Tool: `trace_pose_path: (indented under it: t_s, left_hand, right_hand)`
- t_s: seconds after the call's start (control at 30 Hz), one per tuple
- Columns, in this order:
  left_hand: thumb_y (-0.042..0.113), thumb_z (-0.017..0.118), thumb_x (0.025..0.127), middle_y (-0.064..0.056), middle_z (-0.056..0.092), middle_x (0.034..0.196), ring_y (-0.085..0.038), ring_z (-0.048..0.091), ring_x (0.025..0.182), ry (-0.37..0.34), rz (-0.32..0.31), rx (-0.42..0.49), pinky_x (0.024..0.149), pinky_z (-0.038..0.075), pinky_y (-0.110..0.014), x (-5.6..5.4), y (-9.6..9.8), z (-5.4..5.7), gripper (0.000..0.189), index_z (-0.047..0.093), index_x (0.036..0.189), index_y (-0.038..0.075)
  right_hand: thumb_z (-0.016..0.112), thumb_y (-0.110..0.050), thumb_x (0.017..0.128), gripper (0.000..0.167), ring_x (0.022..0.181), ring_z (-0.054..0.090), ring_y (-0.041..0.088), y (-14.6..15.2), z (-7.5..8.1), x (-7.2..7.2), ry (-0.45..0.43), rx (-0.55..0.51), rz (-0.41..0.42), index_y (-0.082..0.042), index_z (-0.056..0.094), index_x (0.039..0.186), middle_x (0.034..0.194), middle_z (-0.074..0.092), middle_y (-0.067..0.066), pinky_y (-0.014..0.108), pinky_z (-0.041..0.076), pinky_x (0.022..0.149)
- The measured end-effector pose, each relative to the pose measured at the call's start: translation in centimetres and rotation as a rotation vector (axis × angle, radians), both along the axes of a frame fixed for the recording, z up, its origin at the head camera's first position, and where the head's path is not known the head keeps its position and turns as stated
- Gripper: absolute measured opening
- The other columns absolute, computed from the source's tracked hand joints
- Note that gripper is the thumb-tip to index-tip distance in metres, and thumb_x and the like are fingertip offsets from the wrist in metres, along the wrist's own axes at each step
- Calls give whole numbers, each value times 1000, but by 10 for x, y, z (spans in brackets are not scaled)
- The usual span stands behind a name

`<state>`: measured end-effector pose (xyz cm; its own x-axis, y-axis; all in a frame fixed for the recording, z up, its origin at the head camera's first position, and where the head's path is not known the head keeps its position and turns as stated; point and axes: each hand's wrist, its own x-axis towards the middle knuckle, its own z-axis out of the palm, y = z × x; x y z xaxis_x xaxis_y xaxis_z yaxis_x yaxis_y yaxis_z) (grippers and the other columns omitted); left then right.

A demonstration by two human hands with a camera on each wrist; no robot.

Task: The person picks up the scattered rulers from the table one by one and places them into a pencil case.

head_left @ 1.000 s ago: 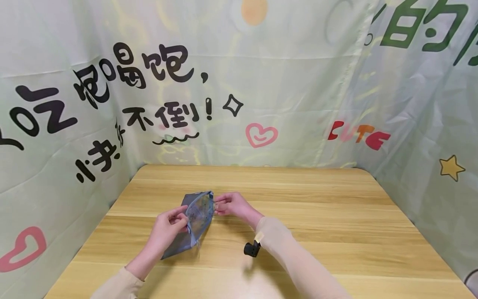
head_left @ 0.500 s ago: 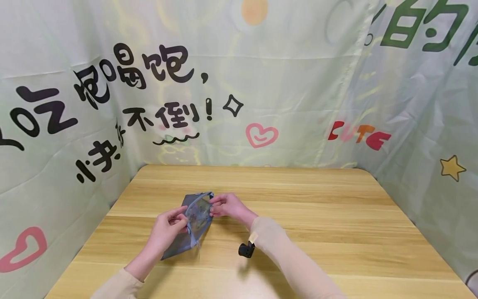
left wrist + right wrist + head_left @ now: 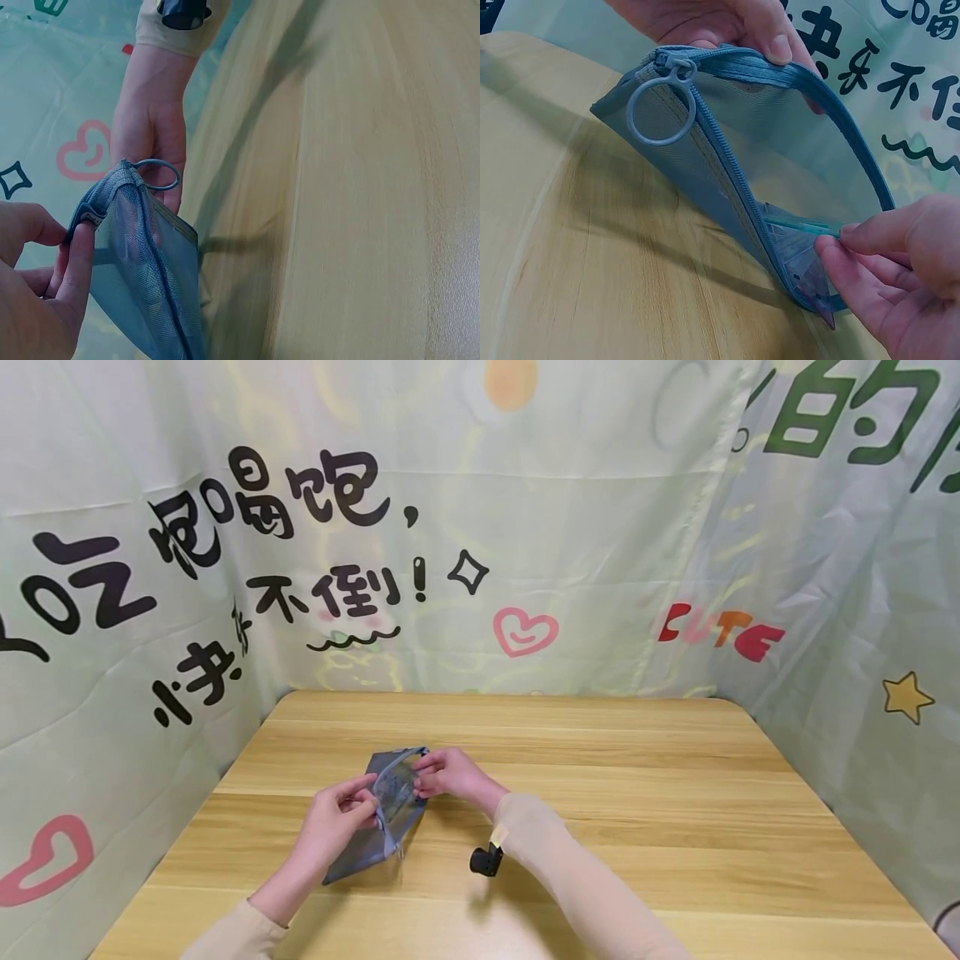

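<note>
A blue-grey mesh zipper pouch (image 3: 356,850) is held up on its edge over the left part of the table, its mouth unzipped and spread. My left hand (image 3: 337,814) pinches the pouch's rim between thumb and fingers. At the opposite side of the mouth is my right hand (image 3: 453,774). In the right wrist view its thumb and finger pinch a thin teal stick-like item (image 3: 799,223), whose far end reaches inside the pouch. Clear plastic pieces (image 3: 799,259) with dark specks lie within the mesh. A ring-shaped zipper pull (image 3: 660,141) hangs at the near corner.
The wooden table (image 3: 637,827) extends to the right and behind the pouch. Printed cloth walls (image 3: 600,543) enclose its back and sides. A small black camera (image 3: 486,861) sticks out from the right sleeve over the table.
My right hand has moved left, its fingertips going from the pouch's right edge into the mouth. The left hand and pouch have barely shifted.
</note>
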<state>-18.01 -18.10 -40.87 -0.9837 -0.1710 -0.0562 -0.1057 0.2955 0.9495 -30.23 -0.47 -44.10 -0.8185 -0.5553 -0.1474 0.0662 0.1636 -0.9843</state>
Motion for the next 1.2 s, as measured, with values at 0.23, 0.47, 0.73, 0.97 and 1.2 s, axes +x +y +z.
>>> trace_pose_path:
  t_s: [0.23,0.47,0.73,0.97,1.2]
  left_hand:
    - [-1,61,91,-8,61,90,-6,62,75,12,-3,5,70,61,-20,0,1,1,45,56,135,-6]
    - [-1,60,90,-8,61,89,-6,62,75,19,-8,8,70,62,-22,0,3,2,44,56,134,-7]
    - [-1,60,90,-4,59,87,-5,62,76,11,-11,17,69,61,-20,1,3,2,44,56,134,-7]
    - [0,61,90,-6,60,89,-6,63,75,8,-10,21,69,61,-20,0,2,1,45,55,135,-6]
    - [-1,60,91,-8,61,90,-6,63,75,8,-9,17,69,61,-20,1,2,0,45,55,135,-6]
  right_hand:
    - [60,9,90,33,80,72,20,-3,-1,1,-6,-10,7,14,59,123,107,67,28,33,64,80]
    - [59,10,90,31,76,72,17,-5,-2,1,-8,-20,20,15,59,121,105,67,32,32,64,79]
    - [58,11,89,30,82,75,27,-5,-2,3,-1,-21,27,15,60,119,103,68,33,35,64,80]
    - [67,-1,86,31,82,71,22,-1,-2,4,134,109,30,8,66,116,102,72,23,33,63,77]
    - [79,-12,81,46,88,62,13,10,-3,6,306,205,72,1,65,124,111,69,18,21,56,75]
